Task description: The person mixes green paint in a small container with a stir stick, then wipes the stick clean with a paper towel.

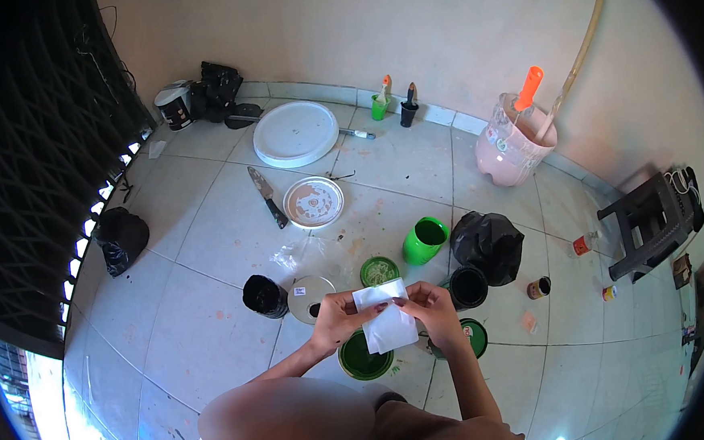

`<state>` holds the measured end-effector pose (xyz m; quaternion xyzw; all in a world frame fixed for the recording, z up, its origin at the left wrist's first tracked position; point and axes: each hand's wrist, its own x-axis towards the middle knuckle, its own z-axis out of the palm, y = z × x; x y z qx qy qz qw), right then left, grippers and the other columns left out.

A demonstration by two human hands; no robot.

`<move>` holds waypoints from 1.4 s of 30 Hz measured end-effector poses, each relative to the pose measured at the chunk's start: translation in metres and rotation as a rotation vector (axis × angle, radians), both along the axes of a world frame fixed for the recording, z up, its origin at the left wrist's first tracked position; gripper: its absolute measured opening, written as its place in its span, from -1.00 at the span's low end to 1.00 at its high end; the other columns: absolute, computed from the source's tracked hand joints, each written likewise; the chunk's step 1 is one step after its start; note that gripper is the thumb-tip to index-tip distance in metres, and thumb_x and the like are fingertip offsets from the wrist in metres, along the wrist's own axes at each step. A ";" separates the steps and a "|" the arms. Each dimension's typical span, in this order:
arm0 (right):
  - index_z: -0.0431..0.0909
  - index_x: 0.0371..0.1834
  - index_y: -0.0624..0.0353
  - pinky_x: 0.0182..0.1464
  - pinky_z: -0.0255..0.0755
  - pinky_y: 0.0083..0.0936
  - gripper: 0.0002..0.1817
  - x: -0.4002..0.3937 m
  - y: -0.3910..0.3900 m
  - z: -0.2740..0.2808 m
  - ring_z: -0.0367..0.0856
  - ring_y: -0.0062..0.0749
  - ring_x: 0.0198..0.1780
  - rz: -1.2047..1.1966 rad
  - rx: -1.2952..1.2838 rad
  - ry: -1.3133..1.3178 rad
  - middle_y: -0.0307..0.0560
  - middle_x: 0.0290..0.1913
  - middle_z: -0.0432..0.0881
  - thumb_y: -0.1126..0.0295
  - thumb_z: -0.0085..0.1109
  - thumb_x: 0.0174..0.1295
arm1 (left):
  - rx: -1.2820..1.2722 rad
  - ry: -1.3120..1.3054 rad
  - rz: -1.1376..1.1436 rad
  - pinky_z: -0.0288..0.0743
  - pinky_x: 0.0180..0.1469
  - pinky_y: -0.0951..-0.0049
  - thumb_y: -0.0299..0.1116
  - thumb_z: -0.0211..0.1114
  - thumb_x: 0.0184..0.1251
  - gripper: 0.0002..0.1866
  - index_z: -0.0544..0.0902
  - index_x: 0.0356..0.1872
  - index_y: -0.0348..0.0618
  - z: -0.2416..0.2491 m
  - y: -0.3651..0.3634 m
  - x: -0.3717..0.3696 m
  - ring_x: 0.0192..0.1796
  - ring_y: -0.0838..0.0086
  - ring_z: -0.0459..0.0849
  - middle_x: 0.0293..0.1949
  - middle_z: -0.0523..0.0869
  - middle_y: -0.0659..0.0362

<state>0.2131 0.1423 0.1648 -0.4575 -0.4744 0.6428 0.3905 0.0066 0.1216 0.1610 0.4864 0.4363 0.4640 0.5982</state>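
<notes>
- Blurred rounded form (288,421), perhaps a knee, fills the foreground.
- Left hand (340,321) and right hand (433,305) pinch the white paper (389,331) under their thumbs, probably to steady it.
- Green tin (360,373) sits below the paper, partly hidden.

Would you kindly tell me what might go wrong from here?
The white paper, held between the left hand and right hand, might slip into the open green container showing beneath it. The bright green cup is open and could be knocked over. The knife lies on the floor and could cut someone stepping there.
</notes>
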 end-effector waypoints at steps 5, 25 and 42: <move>0.64 -0.17 0.32 -0.28 0.48 -0.67 -0.79 -0.006 -0.007 0.012 0.60 -0.67 -0.34 -0.067 -0.094 -0.006 -0.19 -0.35 0.69 0.39 0.34 0.26 | -0.028 0.098 -0.008 0.43 -0.44 0.64 -0.34 0.36 0.36 -0.76 0.76 -0.14 -0.35 0.001 0.004 -0.006 -0.46 0.78 0.50 -0.48 0.69 0.33; 0.59 -0.27 0.33 -0.56 0.21 -0.62 -0.83 -0.024 -0.005 -0.001 0.32 -0.72 -0.61 -0.302 0.614 -0.453 -0.21 -0.65 0.49 0.40 0.23 0.34 | 0.034 0.135 0.047 0.27 -0.53 0.64 -0.28 0.37 0.37 -0.72 0.76 -0.40 -0.33 -0.007 0.002 -0.004 -0.53 0.81 0.37 -0.63 0.54 0.45; 0.65 -0.12 0.30 -0.20 0.61 -0.57 -0.84 0.015 -0.003 -0.019 0.69 -0.49 -0.21 0.052 -0.185 0.313 -0.07 -0.20 0.71 0.60 0.21 0.24 | 0.172 0.058 -0.228 0.59 0.11 0.43 -0.74 0.24 0.16 -0.57 0.70 0.07 -0.21 0.010 0.004 -0.020 0.03 0.44 0.69 0.02 0.72 0.08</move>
